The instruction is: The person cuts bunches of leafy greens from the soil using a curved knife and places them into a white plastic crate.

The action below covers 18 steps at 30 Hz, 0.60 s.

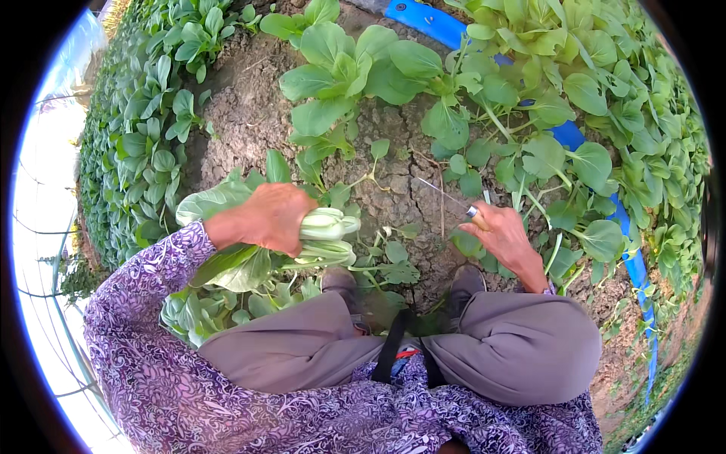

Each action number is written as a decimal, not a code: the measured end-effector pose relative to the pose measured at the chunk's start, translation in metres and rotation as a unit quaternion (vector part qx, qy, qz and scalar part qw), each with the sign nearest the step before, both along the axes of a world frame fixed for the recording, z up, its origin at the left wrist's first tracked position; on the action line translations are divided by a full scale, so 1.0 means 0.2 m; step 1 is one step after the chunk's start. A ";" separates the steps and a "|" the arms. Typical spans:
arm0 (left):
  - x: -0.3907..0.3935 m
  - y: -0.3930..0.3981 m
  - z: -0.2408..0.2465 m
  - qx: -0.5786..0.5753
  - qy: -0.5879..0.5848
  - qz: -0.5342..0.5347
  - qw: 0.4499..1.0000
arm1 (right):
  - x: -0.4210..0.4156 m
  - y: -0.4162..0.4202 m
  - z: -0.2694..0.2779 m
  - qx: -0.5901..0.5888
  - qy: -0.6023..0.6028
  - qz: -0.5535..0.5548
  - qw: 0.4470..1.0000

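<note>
My left hand (pixel 269 218) is closed around a bunch of bok choy (pixel 326 224), its pale cut stem ends pointing right and its broad leaves spreading left under my wrist. On the right, my right hand (pixel 505 235) grips a knife (pixel 475 215) by its light wooden handle; the thin blade points up and left over the soil. The blade's exact shape is hard to make out. Leafy bok choy plants (pixel 340 74) grow from the ground ahead of both hands. Small leaves (pixel 397 255) lie low between the hands, near my shoes.
Cracked brown soil (pixel 391 130) runs ahead between the plants. A flat blue hose (pixel 635 267) curves from the top down the right side, partly under leaves. Dense rows of greens (pixel 136 142) stand at left, with more at right. My bent knees and shoes are close below my hands.
</note>
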<state>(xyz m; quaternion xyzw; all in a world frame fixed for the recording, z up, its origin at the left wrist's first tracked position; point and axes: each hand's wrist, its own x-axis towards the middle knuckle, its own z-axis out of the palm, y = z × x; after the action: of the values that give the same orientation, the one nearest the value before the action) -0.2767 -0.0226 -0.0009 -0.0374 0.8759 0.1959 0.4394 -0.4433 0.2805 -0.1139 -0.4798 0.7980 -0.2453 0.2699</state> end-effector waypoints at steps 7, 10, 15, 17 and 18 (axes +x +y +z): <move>0.13 -0.29 -0.01 0.074 0.071 0.063 0.993 | 0.02 -0.15 0.10 0.047 -0.018 -0.129 0.990; 0.07 -0.35 0.00 0.126 0.118 0.083 0.982 | 0.09 -0.18 0.15 0.046 -0.209 -0.227 0.950; -0.02 -0.40 -0.08 0.102 0.248 -0.035 0.963 | 0.15 -0.34 0.50 0.085 -0.250 -0.252 0.931; -0.11 -0.37 -0.03 0.129 0.225 -0.052 0.964 | 0.17 -0.39 0.58 0.050 -0.288 -0.289 0.911; -0.15 -0.34 -0.04 0.126 0.230 -0.085 0.961 | 0.16 -0.40 0.59 0.047 -0.271 -0.307 0.911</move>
<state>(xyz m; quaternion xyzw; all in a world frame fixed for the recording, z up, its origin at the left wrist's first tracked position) -0.3067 -0.0914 -0.0089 0.1391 0.9214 0.2696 0.2428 -0.4107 0.1997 0.0035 -0.1131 0.8126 -0.3987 0.4097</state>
